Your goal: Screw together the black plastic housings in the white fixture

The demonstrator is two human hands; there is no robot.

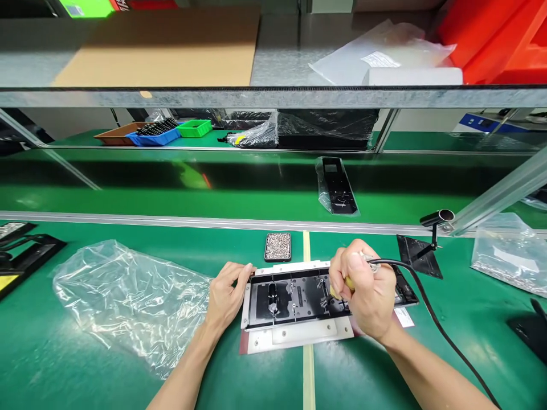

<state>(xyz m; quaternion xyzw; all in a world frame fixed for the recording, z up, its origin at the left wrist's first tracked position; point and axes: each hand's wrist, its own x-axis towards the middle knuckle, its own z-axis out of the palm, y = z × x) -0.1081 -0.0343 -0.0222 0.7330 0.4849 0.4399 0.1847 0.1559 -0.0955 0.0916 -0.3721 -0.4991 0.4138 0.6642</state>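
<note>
A long black plastic panel [305, 296] lies in a white fixture [299, 335] on the green bench. My left hand [227, 291] grips the left end of the panel and fixture, thumb and fingers pressed together at the top left corner. In my right hand [363, 285] is a yellow-handled tool [342, 289] with a black cable [427, 304] trailing off to the lower right. The tool's dark tip points down into the middle of the panel; whether it touches is unclear. A small tray of screws [277, 247] sits just behind the fixture.
A clear plastic bag [137, 299] lies left; another bag [510, 253] is at the right. A small black stand [421, 256] holds a metal cylinder behind my right hand. Black parts [29, 253] lie far left. A wrapped black panel [339, 185] rests beyond the rail.
</note>
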